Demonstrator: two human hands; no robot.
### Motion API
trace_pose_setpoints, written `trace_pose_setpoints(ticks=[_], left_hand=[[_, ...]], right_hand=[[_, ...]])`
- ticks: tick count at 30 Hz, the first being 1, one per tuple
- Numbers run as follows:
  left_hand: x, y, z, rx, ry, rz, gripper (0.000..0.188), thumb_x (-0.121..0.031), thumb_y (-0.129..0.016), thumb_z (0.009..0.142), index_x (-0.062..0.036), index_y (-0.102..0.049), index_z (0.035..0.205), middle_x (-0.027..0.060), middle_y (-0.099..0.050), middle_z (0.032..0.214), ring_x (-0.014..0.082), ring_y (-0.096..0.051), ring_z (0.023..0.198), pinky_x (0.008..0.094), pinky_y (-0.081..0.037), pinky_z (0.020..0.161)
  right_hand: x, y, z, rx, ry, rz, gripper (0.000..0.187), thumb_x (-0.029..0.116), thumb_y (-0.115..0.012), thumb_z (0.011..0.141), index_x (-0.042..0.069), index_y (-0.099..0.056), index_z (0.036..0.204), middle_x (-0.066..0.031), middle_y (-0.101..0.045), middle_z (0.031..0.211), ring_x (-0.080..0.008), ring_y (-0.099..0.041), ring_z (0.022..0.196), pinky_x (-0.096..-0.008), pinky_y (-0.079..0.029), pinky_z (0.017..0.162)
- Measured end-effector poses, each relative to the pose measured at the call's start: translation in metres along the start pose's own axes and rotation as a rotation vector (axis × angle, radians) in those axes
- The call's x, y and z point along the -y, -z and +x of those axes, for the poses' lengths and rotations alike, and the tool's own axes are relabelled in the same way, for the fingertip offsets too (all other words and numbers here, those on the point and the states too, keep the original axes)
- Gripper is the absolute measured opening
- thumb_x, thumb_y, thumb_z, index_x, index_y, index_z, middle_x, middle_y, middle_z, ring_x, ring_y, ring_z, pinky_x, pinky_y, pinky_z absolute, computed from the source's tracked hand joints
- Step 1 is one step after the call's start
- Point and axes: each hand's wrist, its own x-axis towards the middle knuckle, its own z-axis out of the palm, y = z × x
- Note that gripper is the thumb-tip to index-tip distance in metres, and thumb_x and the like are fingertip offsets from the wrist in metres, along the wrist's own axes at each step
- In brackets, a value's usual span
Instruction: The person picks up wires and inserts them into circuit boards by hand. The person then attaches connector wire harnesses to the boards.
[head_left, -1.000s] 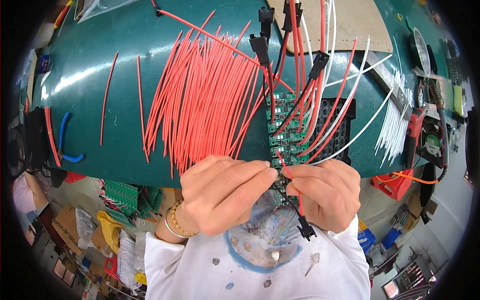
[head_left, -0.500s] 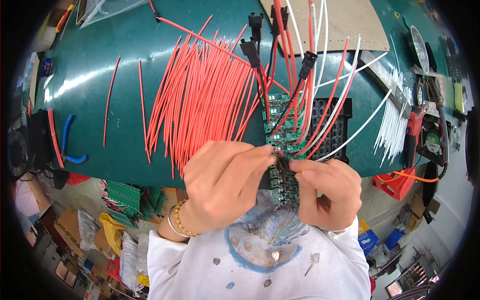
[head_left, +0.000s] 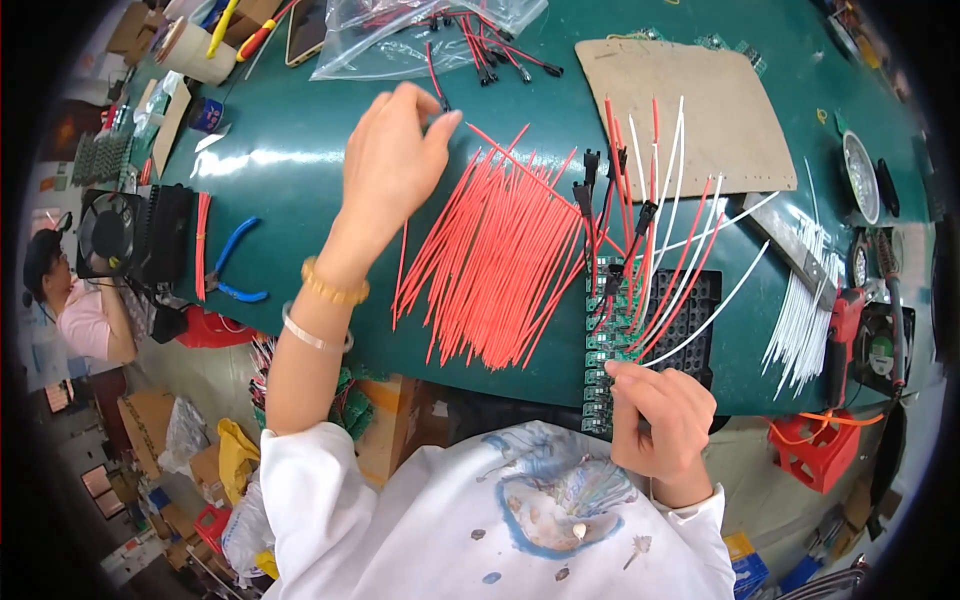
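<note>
My left hand (head_left: 395, 155) is raised over the far left of the table, thumb and forefinger closed around a black connector lead (head_left: 434, 70) with a red wire; its small end is partly hidden by the fingertips. My right hand (head_left: 660, 415) pinches the edge of a narrow strip of green circuit boards (head_left: 598, 390) at the table's near edge. Red, white and black wires rise from the strip's far part, several of them ending in black plugs (head_left: 583, 198). Left of the strip lies a broad bundle of red wires (head_left: 500, 265).
A black perforated tray (head_left: 690, 320) lies beside the strip, with tan board (head_left: 690, 120) beyond. White wires (head_left: 800, 335) and a red-handled tool (head_left: 845, 325) are at right. Blue pliers (head_left: 237, 262) and a black fan (head_left: 110, 230) stand left. More leads (head_left: 490, 50) lie on a plastic bag (head_left: 390, 45).
My left hand has left the circuit board strip and moved far and left to a connector lead. My right hand stays at the strip. The view has shifted, showing more table at the far left.
</note>
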Motion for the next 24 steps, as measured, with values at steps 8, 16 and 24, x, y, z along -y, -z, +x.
trace_pose_setpoints(ticks=[8, 16, 24], left_hand=[[0.006, -0.001, 0.027, 0.06, 0.204, 0.083, 0.026, -0.011, -0.062, 0.082, 0.0026, -0.056, 0.104, 0.0222, -0.067, 0.092, 0.0413, -0.064, 0.088, 0.0474, -0.049, 0.08], [-0.036, 0.099, -0.09, -0.247, 0.213, -0.168, 0.024, 0.011, -0.059, 0.073, 0.0019, -0.066, 0.093, 0.0091, -0.061, 0.076, 0.0177, -0.06, 0.067, 0.0244, -0.048, 0.064], [-0.103, 0.118, -0.147, 0.125, -0.185, -0.299, 0.039, 0.015, -0.063, 0.052, 0.0001, -0.069, 0.087, 0.0089, -0.056, 0.077, 0.0182, -0.051, 0.056, 0.0257, -0.04, 0.046]], right_hand=[[0.003, 0.005, 0.0, -0.032, -0.017, 0.022, 0.03, -0.015, -0.062, 0.071, -0.002, -0.057, 0.098, -0.0154, -0.07, 0.082, -0.0197, -0.061, 0.054, -0.0262, -0.039, 0.045], [0.013, 0.01, 0.011, -0.063, 0.01, 0.069, 0.037, -0.015, -0.063, 0.066, 0.0, -0.06, 0.1, -0.0107, -0.067, 0.08, -0.0177, -0.052, 0.048, -0.0257, -0.037, 0.044], [0.034, -0.003, 0.032, 0.022, 0.267, -0.003, 0.037, 0.012, -0.065, 0.058, -0.002, -0.067, 0.092, -0.0077, -0.061, 0.075, -0.0124, -0.05, 0.052, -0.023, -0.028, 0.041]])
